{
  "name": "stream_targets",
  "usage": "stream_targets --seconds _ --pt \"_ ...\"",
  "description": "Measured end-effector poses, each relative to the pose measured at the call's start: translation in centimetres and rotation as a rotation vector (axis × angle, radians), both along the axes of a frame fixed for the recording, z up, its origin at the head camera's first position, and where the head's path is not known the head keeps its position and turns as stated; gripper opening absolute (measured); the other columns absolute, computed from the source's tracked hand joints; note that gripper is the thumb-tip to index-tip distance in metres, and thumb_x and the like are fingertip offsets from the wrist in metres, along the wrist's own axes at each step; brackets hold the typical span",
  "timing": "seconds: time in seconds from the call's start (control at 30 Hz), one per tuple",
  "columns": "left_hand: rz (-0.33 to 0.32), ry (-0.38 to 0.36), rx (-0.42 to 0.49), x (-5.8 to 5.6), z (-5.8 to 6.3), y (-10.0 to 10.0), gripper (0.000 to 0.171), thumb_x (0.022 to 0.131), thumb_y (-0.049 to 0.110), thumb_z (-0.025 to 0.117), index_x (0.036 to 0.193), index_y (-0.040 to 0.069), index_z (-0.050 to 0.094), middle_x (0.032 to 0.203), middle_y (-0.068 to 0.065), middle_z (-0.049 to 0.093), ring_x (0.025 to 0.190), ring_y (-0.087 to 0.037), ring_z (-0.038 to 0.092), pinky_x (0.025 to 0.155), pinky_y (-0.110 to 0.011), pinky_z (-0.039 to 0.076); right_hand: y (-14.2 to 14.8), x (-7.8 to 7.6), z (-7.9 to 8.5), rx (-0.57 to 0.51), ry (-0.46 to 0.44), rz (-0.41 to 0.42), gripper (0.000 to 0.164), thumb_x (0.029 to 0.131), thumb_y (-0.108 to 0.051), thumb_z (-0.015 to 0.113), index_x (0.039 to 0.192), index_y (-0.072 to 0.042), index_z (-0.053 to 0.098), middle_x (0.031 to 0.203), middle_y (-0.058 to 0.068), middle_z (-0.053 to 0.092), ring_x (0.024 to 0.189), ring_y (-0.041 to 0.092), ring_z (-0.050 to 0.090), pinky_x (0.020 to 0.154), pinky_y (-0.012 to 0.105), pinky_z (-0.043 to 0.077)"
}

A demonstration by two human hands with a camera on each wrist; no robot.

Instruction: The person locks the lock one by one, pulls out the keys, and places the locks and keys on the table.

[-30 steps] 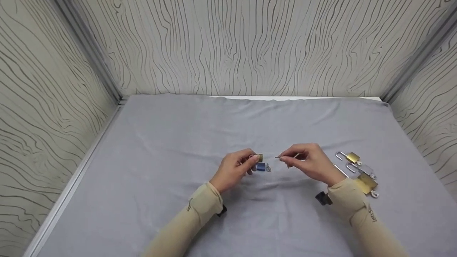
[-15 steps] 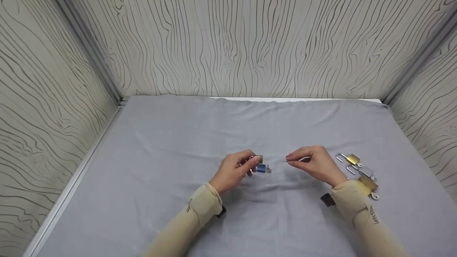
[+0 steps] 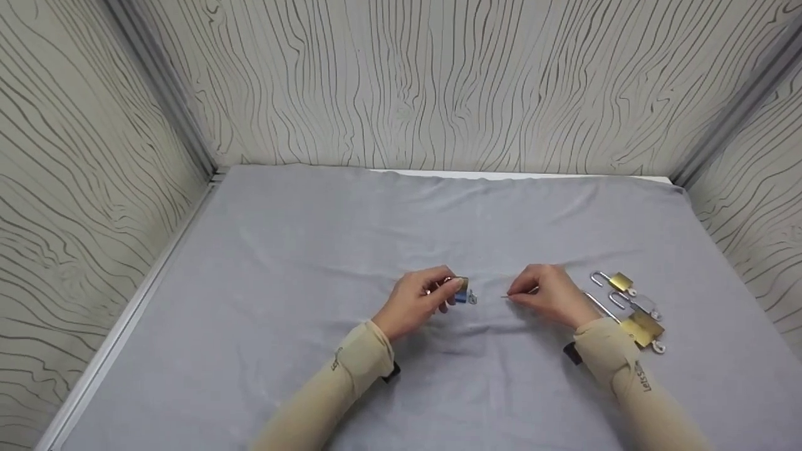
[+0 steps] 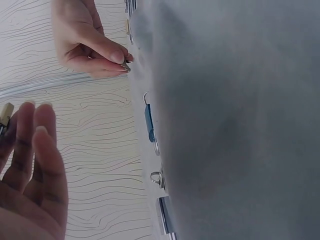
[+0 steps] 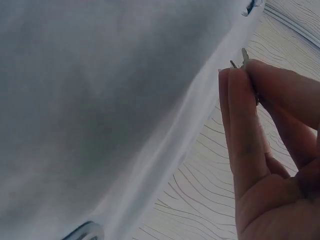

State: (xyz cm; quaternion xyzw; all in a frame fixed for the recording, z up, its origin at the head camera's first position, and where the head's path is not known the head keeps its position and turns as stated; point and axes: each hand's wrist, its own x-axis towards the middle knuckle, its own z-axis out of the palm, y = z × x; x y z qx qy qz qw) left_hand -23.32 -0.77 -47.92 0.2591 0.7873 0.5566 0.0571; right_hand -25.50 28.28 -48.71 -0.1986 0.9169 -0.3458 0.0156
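Note:
In the head view my left hand grips a small brass padlock between thumb and fingers. Just below it a blue padlock lies on the cloth, with small keys at its right end. The left wrist view shows the held padlock at its left edge, partly cut off. My right hand is a short way to the right, its thumb and fingertips pinching a small metal key. Only the key's tip sticks out from the fingers.
Right of my right hand lie a small brass padlock, a silvery padlock and a large brass padlock, with open shackles and keys attached. Wrinkled grey cloth covers the table. Wood-patterned panels wall in the back and sides.
My right hand has drawn away to the right from the held padlock, then dropped nearer the cloth with the key. My left hand has shifted slightly right and toward me, partly covering the blue padlock.

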Motion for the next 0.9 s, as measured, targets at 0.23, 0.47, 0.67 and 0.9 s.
stream_targets --seconds 0.23,0.47,0.67,0.9 --pt "-0.035 -0.014 0.018 -0.1 0.0 0.1 0.031 0.106 0.037 0.06 0.105 0.009 0.074 0.081 0.005 0.067 0.068 -0.005 0.063 0.066 -0.033 0.06 0.0 -0.2 -0.5 0.053 -0.018 0.011 0.01 0.083 0.001 0.082 0.088 -0.007 0.082 0.087 0.003 0.074 0.083 0.014 0.068 0.077 0.025 0.057" --pt "-0.028 -0.027 0.015 -0.1 0.0 -0.1 0.03 0.106 0.038 0.059 0.103 0.012 0.075 0.081 0.004 0.067 0.068 -0.006 0.064 0.063 -0.024 0.055 -0.4 0.1 -0.4 0.06 -0.024 0.009 0.014 0.083 0.001 0.082 0.092 -0.009 0.082 0.093 0.003 0.075 0.087 0.017 0.07 0.081 0.029 0.057" --pt "-0.031 -0.048 0.018 -0.1 0.1 -0.1 0.032 0.106 0.039 0.06 0.103 0.011 0.074 0.082 0.004 0.067 0.069 -0.007 0.064 0.064 -0.026 0.056 -0.3 0.0 0.1 0.092 -0.083 -0.008 0.016 0.084 -0.003 0.081 0.099 -0.007 0.081 0.096 0.006 0.077 0.089 0.019 0.071 0.083 0.034 0.058" --pt "-0.035 -0.05 0.023 -0.2 -0.1 0.2 0.034 0.106 0.038 0.06 0.104 0.008 0.074 0.082 0.003 0.067 0.068 -0.007 0.064 0.066 -0.034 0.059 -0.4 0.2 0.7 0.102 0.006 -0.005 0.017 0.089 -0.004 0.078 0.106 -0.003 0.079 0.098 0.008 0.078 0.089 0.023 0.072 0.083 0.041 0.061"
